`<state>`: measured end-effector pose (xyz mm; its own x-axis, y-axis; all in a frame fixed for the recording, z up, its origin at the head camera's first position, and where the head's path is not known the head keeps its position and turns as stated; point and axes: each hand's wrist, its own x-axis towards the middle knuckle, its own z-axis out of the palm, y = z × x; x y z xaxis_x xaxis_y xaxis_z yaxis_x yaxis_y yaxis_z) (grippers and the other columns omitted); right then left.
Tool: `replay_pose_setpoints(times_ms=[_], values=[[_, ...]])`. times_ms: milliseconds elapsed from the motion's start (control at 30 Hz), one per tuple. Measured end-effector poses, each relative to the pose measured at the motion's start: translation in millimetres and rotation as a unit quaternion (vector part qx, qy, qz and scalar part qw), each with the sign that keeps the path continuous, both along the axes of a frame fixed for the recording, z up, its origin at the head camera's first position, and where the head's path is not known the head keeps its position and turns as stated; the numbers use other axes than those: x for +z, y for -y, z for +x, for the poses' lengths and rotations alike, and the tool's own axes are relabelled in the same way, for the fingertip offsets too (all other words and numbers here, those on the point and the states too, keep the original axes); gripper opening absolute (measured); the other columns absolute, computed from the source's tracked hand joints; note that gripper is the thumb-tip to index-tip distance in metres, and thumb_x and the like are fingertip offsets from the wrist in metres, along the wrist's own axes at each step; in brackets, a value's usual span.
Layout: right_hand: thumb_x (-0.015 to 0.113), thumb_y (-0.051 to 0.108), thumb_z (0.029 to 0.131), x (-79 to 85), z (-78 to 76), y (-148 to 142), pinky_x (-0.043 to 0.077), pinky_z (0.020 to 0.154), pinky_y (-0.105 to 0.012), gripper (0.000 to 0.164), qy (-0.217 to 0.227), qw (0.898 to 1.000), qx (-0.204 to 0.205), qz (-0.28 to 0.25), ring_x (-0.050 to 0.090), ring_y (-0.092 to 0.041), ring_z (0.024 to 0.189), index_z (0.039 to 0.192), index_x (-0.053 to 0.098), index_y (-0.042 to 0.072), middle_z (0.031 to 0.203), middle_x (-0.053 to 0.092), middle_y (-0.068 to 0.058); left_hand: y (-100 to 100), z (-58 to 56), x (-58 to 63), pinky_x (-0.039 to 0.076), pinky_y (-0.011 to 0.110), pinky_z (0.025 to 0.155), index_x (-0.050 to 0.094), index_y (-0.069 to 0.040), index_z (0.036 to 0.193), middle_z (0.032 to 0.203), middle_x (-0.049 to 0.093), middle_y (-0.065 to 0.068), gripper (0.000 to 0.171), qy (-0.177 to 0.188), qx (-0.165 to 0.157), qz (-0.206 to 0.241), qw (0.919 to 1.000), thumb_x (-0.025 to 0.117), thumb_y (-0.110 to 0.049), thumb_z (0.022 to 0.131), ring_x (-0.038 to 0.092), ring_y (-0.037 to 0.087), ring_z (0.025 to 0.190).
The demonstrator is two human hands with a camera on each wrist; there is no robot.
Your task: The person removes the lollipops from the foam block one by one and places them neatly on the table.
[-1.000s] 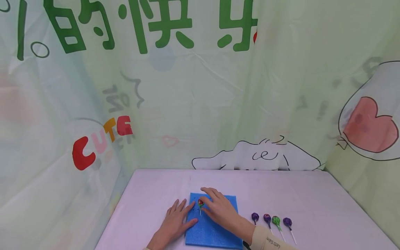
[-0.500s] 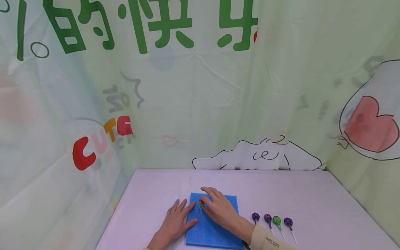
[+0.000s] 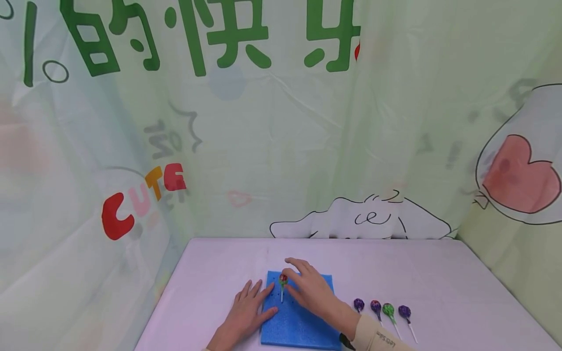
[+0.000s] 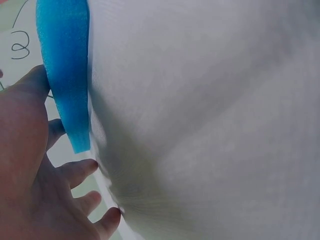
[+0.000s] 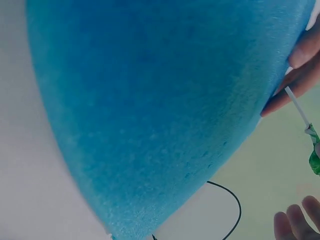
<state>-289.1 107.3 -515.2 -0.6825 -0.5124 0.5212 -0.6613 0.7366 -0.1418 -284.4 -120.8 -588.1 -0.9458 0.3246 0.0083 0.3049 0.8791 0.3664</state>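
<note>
A lollipop (image 3: 283, 280) with a red and green wrapper is pinched by its head in my right hand (image 3: 313, 294). Its white stick points down over the blue foam board (image 3: 303, 326). In the right wrist view the stick (image 5: 296, 102) shows its lower end apart from the board's surface. My left hand (image 3: 247, 308) has its fingers spread, with the thumb and forefinger touching the board's left edge. The left wrist view shows that thumb against the foam and other fingertips down on the white cloth.
Right of the board lie several lollipops: a purple one (image 3: 358, 304), a purple and red one (image 3: 375, 306), a green one (image 3: 388, 309) and another purple one (image 3: 404, 312). Small dark holes (image 5: 220, 147) dot the foam. A printed curtain (image 3: 281, 146) surrounds the table.
My right hand has risen slightly with the lollipop, and more of the white stick shows below the wrapper. The left hand has stayed in place on the board's edge.
</note>
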Motion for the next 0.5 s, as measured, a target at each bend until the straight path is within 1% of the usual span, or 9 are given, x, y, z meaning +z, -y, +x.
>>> replay_pose_setpoints(times_ms=[67, 167, 267, 367, 433, 500], values=[[0.079, 0.025, 0.088, 0.4, -0.4, -2, 0.054, 0.1, -0.044, 0.036, 0.021, 1.0, 0.003, -0.021, 0.059, -0.024, 0.127, 0.12, 0.063, 0.025, 0.137, 0.06, -0.006, 0, 0.3, 0.9, 0.029, 0.067, 0.113, 0.039, -0.037, 0.154, 0.161, 0.039, 0.013, 0.078, -0.001, -0.002, 0.0, 1.0, 0.041, -0.08, 0.09, 0.025, 0.046, 0.151], [0.077, 0.024, 0.09, 4.2, 0.4, -6, 0.056, 0.097, -0.042, 0.032, 0.07, 0.996, 0.006, -0.048, 0.062, -0.023, 0.121, 0.119, 0.064, 0.023, 0.131, 0.063, -0.003, -1, 1.0, 3.9, 0.029, 0.068, 0.113, 0.04, -0.034, 0.154, 0.16, 0.039, 0.014, 0.077, -0.003, -0.005, 0.007, 1.0, 0.043, -0.078, 0.091, 0.025, 0.047, 0.15], [0.073, 0.027, 0.094, 9.8, 2.1, -14, 0.056, 0.096, -0.043, 0.029, 0.143, 0.988, 0.006, -0.061, 0.064, -0.021, 0.118, 0.121, 0.064, 0.022, 0.127, 0.064, 0.001, -1, 2.0, 5.7, 0.028, 0.068, 0.114, 0.039, -0.035, 0.155, 0.161, 0.038, 0.014, 0.076, 0.001, -0.004, 0.005, 1.0, 0.044, -0.077, 0.091, 0.024, 0.047, 0.151], [0.068, 0.031, 0.097, 15.2, 2.5, -25, 0.058, 0.093, -0.043, 0.029, 0.228, 0.971, 0.026, -0.073, 0.065, -0.025, 0.116, 0.123, 0.063, 0.019, 0.124, 0.065, 0.001, -2, 2.8, 5.4, 0.028, 0.068, 0.114, 0.039, -0.035, 0.155, 0.161, 0.038, 0.014, 0.077, 0.004, -0.003, 0.0, 1.0, 0.044, -0.077, 0.091, 0.024, 0.046, 0.151], [0.067, 0.029, 0.097, 18.2, 1.6, -33, 0.059, 0.089, -0.044, 0.029, 0.281, 0.954, 0.056, -0.092, 0.065, -0.03, 0.115, 0.123, 0.063, 0.016, 0.122, 0.066, -0.001, -2, 3.1, 4.8, 0.027, 0.068, 0.114, 0.039, -0.035, 0.155, 0.161, 0.037, 0.013, 0.077, 0.007, -0.001, 0.0, 1.0, 0.044, -0.077, 0.091, 0.023, 0.046, 0.151], [0.067, 0.027, 0.098, 20.4, -0.1, -42, 0.059, 0.086, -0.042, 0.026, 0.327, 0.935, 0.087, -0.106, 0.065, -0.032, 0.113, 0.121, 0.064, 0.015, 0.119, 0.067, -0.002, -2, 2.6, 3.1, 0.027, 0.068, 0.114, 0.038, -0.035, 0.155, 0.161, 0.038, 0.013, 0.077, 0.007, 0.001, -0.001, 1.0, 0.044, -0.078, 0.091, 0.023, 0.046, 0.151]])
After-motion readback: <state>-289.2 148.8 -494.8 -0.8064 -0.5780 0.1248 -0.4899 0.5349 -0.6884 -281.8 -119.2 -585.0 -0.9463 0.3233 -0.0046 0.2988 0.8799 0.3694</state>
